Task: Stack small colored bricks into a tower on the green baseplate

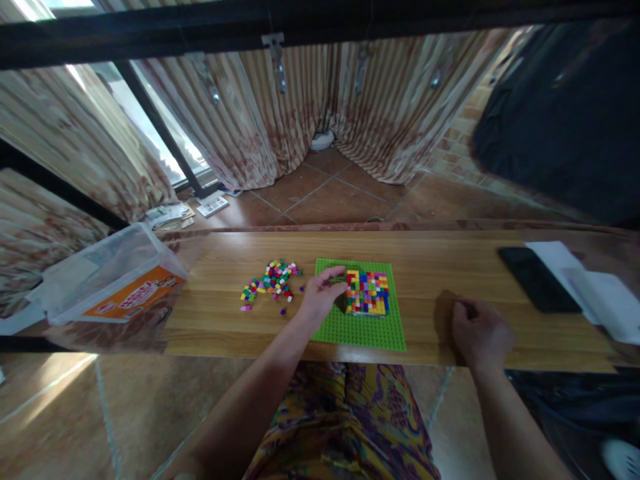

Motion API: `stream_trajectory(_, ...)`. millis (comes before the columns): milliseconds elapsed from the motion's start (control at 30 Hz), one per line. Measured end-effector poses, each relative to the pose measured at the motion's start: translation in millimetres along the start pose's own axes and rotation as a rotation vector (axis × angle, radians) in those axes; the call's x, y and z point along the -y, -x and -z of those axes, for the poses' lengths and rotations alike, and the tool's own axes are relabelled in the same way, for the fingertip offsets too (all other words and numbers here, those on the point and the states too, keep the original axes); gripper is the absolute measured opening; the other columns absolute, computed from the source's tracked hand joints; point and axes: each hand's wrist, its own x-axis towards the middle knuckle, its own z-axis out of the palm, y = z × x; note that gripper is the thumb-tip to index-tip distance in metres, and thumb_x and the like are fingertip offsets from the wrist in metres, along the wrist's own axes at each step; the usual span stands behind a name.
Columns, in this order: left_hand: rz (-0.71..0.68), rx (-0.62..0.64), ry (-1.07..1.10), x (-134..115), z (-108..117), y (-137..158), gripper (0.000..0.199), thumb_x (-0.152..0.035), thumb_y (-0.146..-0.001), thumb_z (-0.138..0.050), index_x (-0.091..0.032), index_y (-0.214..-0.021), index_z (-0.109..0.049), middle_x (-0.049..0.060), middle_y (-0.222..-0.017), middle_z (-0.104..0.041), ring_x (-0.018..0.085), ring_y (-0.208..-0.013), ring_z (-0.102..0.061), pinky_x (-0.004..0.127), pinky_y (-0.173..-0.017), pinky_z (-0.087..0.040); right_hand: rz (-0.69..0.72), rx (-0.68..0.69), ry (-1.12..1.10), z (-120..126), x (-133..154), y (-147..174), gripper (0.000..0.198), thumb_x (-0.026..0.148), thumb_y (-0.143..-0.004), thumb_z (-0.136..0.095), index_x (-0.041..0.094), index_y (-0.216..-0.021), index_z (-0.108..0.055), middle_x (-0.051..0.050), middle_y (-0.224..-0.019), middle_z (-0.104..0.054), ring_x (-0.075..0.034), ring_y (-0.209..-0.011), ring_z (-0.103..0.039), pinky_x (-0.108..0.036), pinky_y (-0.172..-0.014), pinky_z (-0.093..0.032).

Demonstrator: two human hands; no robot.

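Observation:
My left hand [323, 293] reaches over the left part of a green studded baseplate [360, 335]. Its thumb and forefinger are apart, at the left edge of a multicoloured block of small toy bricks [367, 293] on the plate. I see nothing between those fingertips; the other fingers are mostly hidden. To the left of this hand, a loose pile of small coloured bricks [273, 279] lies on the wooden table. My right hand [483, 333] rests curled on the table, right of the baseplate. Its closed fingers hide whatever may be inside.
A clear plastic box [115, 273] with an orange label stands at the table's left end. Towards the right end lie a dark phone-like slab [540, 280] and white papers [613, 300]. The wooden table [425, 257] has a dark metal bar [320, 30] beyond it, high in view.

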Motion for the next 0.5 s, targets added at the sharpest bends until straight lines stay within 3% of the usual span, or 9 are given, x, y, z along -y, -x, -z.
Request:
stream_trajectory(133,-0.105,-0.084,-0.221,-5,36,14,0.027,-0.02,-0.073,-0.07,-0.02,-0.099,-0.079,0.003,-0.093,-0.078,0.014,-0.071,-0.064,0.026,-0.069,-0.052,-0.025,0.014,0.002,1,1,0,0.035,0.039,-0.087,-0.053,0.017,-0.098,-0.078,-0.011,-0.09,-0.072,-0.021,-0.073,-0.054,-0.033,-0.066,-0.033)
stream_trajectory(333,-0.31,-0.171,-0.673,-18,102,31,0.017,-0.019,-0.081,-0.062,-0.02,-0.088,-0.077,0.003,-0.083,-0.077,0.017,-0.075,-0.067,0.028,-0.074,-0.053,-0.011,0.023,-0.003,4,2,0,0.036,0.039,-0.089,-0.051,0.017,-0.101,-0.076,-0.011,-0.093,-0.07,-0.023,-0.077,-0.056,-0.035,-0.069,-0.037)
stream_trajectory(433,-0.359,-0.144,-0.925,-19,116,37,0.019,-0.017,-0.085,-0.057,-0.022,-0.084,-0.076,0.003,-0.082,-0.076,0.017,-0.074,-0.065,0.028,-0.071,-0.051,-0.019,0.03,-0.007,3,2,0,0.035,0.04,-0.089,-0.052,0.017,-0.099,-0.076,-0.011,-0.093,-0.07,-0.024,-0.079,-0.057,-0.036,-0.07,-0.038)
stream_trajectory(500,-0.319,-0.138,-1.078,-18,116,40,0.02,-0.018,-0.088,-0.056,-0.022,-0.085,-0.075,0.004,-0.086,-0.076,0.017,-0.076,-0.066,0.028,-0.072,-0.05,-0.029,0.04,0.001,3,2,-1,0.036,0.04,-0.088,-0.051,0.017,-0.099,-0.077,-0.012,-0.094,-0.071,-0.024,-0.078,-0.058,-0.036,-0.07,-0.038)
